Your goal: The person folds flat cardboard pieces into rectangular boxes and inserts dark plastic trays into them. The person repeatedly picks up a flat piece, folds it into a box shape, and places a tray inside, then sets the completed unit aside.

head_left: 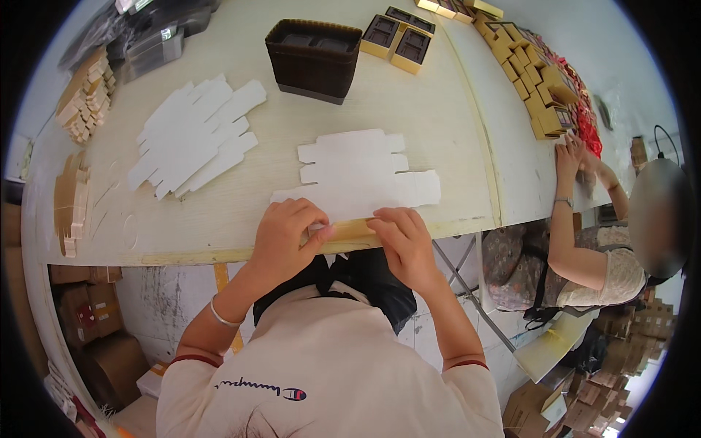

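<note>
A flat white die-cut cardboard box blank [361, 174] lies on the pale wooden table [431, 109], its near edge at the table's front rim. My left hand [286, 235] pinches the blank's near left flap, which is folded up to show its tan underside. My right hand [404, 237] presses and pinches the same near flap on the right. Both hands sit at the table edge, about a hand's width apart.
A fanned pile of white blanks [193, 135] lies to the left. A stack of dark brown trays [314, 58] stands at the back, with yellow boxes [398, 40] beside it. More yellow boxes [537, 87] line the right, where another person's hands [573, 157] work. Tan blanks [86, 95] sit far left.
</note>
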`<control>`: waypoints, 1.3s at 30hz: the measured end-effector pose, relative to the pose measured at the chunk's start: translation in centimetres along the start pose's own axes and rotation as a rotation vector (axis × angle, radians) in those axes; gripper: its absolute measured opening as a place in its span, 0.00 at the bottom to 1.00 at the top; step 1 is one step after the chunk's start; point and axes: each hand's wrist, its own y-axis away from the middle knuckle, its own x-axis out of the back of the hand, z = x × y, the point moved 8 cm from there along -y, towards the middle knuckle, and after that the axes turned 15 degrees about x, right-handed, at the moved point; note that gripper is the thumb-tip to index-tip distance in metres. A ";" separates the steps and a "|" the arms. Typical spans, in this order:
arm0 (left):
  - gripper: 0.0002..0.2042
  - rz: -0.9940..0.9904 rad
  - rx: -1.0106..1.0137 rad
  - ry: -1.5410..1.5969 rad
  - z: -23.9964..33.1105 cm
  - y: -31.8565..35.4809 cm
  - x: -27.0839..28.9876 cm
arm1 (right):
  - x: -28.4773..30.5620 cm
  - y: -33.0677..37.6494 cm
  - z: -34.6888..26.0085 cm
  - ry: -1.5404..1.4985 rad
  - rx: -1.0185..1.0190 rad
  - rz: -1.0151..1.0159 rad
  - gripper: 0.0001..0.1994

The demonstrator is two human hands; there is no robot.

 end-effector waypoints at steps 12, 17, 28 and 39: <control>0.13 0.042 -0.345 -0.194 3.3 2.3 -1.7 | -1.2 1.9 -2.0 0.228 0.115 -0.091 0.22; 0.11 0.005 -0.333 -0.146 2.9 2.0 -1.4 | -1.2 1.8 -2.7 0.174 0.103 0.009 0.13; 0.12 0.145 -0.204 -0.314 4.5 -1.6 -0.2 | -1.4 -0.5 2.2 -0.098 -0.451 -0.174 0.07; 0.14 0.083 -0.004 -0.218 0.4 -3.2 0.2 | 2.0 0.7 -0.1 -0.212 -0.136 0.142 0.22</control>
